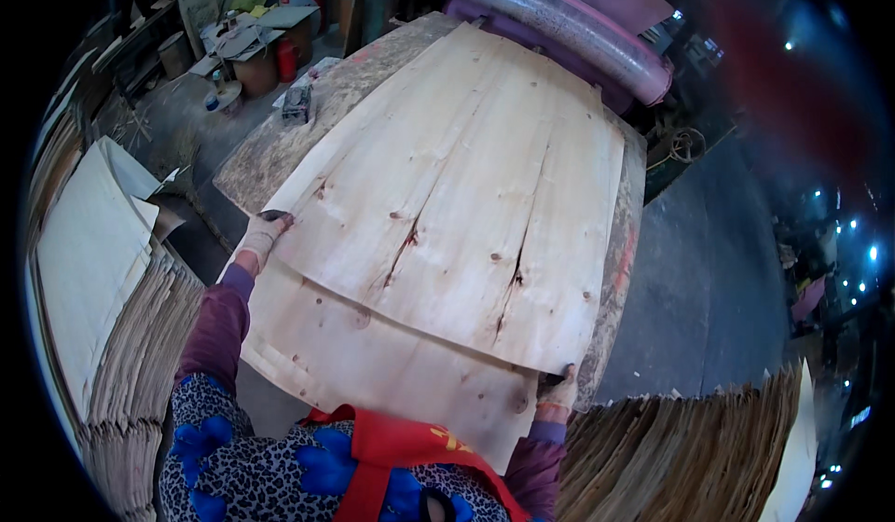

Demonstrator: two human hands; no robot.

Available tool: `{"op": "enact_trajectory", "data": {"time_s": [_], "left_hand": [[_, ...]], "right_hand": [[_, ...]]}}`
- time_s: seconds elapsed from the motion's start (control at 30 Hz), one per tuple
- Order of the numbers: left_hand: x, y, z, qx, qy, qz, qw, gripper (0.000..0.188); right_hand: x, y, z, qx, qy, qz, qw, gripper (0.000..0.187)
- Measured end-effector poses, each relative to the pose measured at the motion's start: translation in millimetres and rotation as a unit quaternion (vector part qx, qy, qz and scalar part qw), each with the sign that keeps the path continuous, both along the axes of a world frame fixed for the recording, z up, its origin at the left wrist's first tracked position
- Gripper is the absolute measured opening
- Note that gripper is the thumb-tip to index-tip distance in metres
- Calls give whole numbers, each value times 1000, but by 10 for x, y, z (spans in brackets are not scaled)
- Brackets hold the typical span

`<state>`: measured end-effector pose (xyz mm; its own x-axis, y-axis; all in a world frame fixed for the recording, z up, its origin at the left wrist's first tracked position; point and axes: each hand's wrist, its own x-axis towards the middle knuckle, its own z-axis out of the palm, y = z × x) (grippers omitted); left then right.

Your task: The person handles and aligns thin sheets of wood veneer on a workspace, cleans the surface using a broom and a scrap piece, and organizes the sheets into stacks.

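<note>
A large pale wood veneer sheet (447,196) with knots and long dark splits stretches from me to a pink-coated roller (559,23). Gripping its near left corner is my left hand (263,233), closed in a light glove with dark fingertips. My right hand (559,390), gloved the same way, closes on the near right corner; its fingers are partly hidden. The near edge is lifted slightly. Below it lies a second veneer sheet (382,354), its near edge close to my body. Both rest over a worn, stained table (256,163).
Stacked veneer sheets (144,336) stand at my left, and another stack (681,447) at my right. On the table's left edge sits a small dark block-like object (296,103). Buckets (256,73) and a red bottle-shaped container (286,60) are at the far left.
</note>
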<state>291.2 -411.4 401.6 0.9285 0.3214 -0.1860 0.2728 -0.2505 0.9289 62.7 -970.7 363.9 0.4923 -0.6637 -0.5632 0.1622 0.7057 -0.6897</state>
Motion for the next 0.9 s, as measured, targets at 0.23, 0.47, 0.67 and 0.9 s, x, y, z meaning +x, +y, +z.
{"op": "enact_trajectory", "data": {"time_s": [0.23, 0.47, 0.67, 0.9], "left_hand": [[564, 200, -122, 69, -46, 25, 996, 14], [1123, 128, -214, 60, -80, 22, 995, 12], [1622, -11, -423, 73, -99, 20, 992, 18], [2621, -346, -564, 79, -67, 63, 993, 39]], "right_hand": [[210, 140, -217, 22, 1, 36, 999, 40], [439, 120, -40, -161, 93, 90, 978, 32], [903, -50, 32, -222, 99, 83, 966, 22], [1949, -470, 113, -254, 128, 59, 957, 22]]}}
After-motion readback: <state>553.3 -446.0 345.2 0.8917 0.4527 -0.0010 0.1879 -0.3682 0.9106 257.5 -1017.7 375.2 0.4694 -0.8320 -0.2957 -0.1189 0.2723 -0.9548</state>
